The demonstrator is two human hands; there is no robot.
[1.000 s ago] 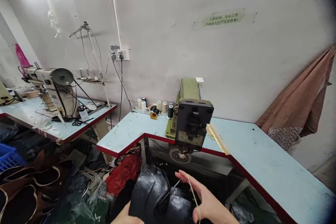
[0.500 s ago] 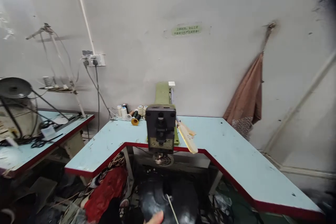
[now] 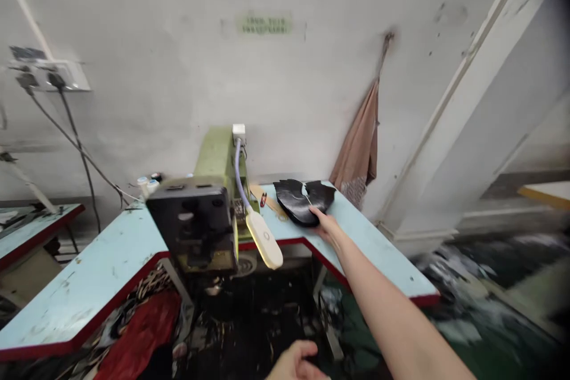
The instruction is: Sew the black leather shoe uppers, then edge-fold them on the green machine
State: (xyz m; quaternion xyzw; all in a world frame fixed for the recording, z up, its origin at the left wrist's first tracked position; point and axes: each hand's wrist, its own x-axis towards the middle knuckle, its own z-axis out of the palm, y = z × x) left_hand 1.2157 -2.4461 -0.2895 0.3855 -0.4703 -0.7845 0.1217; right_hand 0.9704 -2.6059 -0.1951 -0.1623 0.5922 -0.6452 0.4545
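My right hand (image 3: pixel 327 225) reaches over the right side of the table, its fingers closed on the near edge of a glossy black leather-like piece (image 3: pixel 296 205). That piece lies on or just over the tabletop, with a notch at its far edge and a thin white cord (image 3: pixel 307 196) near my fingers. What kind of article it is, I cannot tell. Low in the view is my left hand (image 3: pixel 298 362), loosely curled with fingers apart and holding nothing; part of it is cut off by the frame.
A green sewing machine (image 3: pixel 211 157) with a dark front stands left of the black piece. Its white lamp (image 3: pixel 265 240) hangs over the table's inner edge. The light-blue tabletop (image 3: pixel 102 261) has a red edge. Thread spools (image 3: pixel 146 184) stand behind. Brown cloth (image 3: pixel 360 136) hangs on the wall.
The view has swung right and closer. The black piece has gone from below the machine to the table's right side, in my right hand. My left hand now shows low, apart from it.
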